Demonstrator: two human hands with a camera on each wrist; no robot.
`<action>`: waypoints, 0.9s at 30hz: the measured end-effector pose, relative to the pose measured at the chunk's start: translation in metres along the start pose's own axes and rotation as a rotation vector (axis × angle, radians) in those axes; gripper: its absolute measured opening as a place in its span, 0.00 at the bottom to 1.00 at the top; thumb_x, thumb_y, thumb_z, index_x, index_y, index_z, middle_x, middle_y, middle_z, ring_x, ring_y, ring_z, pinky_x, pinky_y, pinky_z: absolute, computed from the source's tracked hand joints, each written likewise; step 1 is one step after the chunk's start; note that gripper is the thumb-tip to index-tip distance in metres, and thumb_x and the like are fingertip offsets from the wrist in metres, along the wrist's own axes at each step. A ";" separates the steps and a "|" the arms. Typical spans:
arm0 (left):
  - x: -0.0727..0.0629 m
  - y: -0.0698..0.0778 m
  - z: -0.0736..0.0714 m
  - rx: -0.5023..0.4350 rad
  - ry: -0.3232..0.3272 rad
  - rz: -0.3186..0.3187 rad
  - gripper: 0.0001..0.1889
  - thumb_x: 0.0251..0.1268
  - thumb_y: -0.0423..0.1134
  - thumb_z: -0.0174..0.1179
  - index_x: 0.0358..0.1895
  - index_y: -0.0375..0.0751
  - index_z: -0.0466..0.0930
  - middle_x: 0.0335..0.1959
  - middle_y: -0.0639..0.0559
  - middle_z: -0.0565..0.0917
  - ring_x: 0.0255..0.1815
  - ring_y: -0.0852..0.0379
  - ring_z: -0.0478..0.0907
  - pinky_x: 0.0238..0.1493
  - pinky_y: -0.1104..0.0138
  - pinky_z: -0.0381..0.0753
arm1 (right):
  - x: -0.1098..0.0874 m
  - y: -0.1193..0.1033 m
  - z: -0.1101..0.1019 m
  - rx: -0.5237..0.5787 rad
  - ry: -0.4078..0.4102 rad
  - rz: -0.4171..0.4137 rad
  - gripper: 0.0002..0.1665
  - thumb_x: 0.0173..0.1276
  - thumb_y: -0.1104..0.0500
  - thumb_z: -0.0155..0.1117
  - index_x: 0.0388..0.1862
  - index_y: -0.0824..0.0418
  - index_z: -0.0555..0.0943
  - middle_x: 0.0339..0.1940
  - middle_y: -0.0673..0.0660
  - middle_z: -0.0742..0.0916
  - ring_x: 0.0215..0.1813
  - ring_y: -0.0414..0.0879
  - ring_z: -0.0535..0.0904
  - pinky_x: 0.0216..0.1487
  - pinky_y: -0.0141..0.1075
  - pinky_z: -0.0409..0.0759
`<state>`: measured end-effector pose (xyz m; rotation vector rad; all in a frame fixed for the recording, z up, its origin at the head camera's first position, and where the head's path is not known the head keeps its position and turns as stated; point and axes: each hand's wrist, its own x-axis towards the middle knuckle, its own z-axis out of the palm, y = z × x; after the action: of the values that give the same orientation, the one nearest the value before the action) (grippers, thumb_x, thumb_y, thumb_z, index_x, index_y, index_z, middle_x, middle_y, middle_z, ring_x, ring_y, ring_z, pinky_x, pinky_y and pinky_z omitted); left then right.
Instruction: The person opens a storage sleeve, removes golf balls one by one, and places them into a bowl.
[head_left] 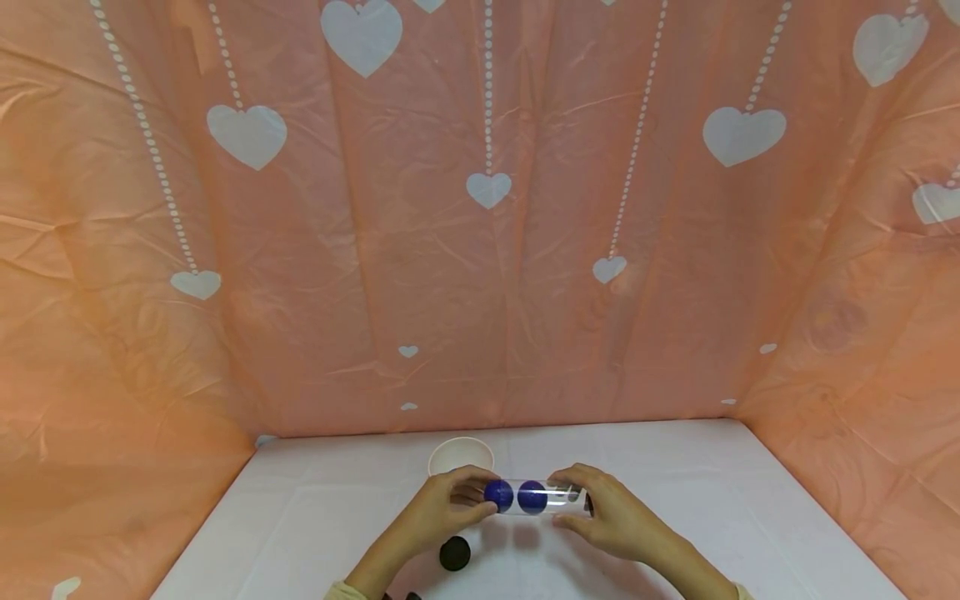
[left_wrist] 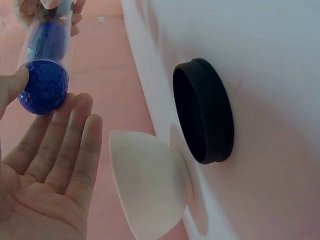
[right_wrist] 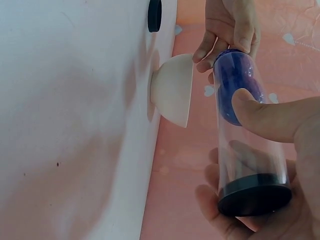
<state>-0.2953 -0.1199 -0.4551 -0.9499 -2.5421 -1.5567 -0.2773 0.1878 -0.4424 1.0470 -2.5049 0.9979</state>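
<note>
A clear plastic tube is held level above the table by my right hand, its thumb and fingers round the part near the black end cap. One blue ball lies inside the tube. Another blue ball sits at the tube's open mouth, partly sticking out. My left hand pinches this ball between thumb and fingertips. A loose black cap rests on the white table below the left hand.
Behind the hands, a cream bowl stands on the white table. Dark items, mostly cut off, show at the bottom edge. Orange sheeting with white hearts encloses the table at the back and sides.
</note>
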 end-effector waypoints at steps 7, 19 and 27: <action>-0.001 -0.001 -0.007 0.039 0.017 0.018 0.16 0.74 0.42 0.72 0.60 0.43 0.86 0.51 0.51 0.91 0.48 0.61 0.87 0.57 0.64 0.88 | 0.000 0.001 0.001 0.004 0.011 -0.013 0.22 0.67 0.57 0.81 0.57 0.58 0.85 0.46 0.53 0.89 0.37 0.39 0.79 0.33 0.31 0.79; 0.000 -0.002 -0.019 0.085 0.117 -0.014 0.18 0.74 0.44 0.72 0.62 0.45 0.85 0.52 0.51 0.90 0.51 0.53 0.88 0.59 0.59 0.88 | -0.001 0.002 0.002 0.012 0.004 -0.025 0.21 0.69 0.55 0.80 0.57 0.59 0.85 0.44 0.51 0.88 0.37 0.39 0.79 0.35 0.30 0.79; 0.001 -0.008 -0.022 0.194 0.241 -0.036 0.17 0.72 0.43 0.74 0.59 0.45 0.85 0.49 0.51 0.91 0.53 0.49 0.89 0.60 0.56 0.88 | -0.001 -0.001 0.002 0.014 0.000 -0.024 0.21 0.67 0.58 0.81 0.56 0.59 0.85 0.44 0.50 0.88 0.38 0.41 0.80 0.35 0.33 0.81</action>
<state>-0.3071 -0.1400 -0.4503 -0.6557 -2.4931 -1.3109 -0.2762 0.1863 -0.4440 1.0784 -2.4829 1.0103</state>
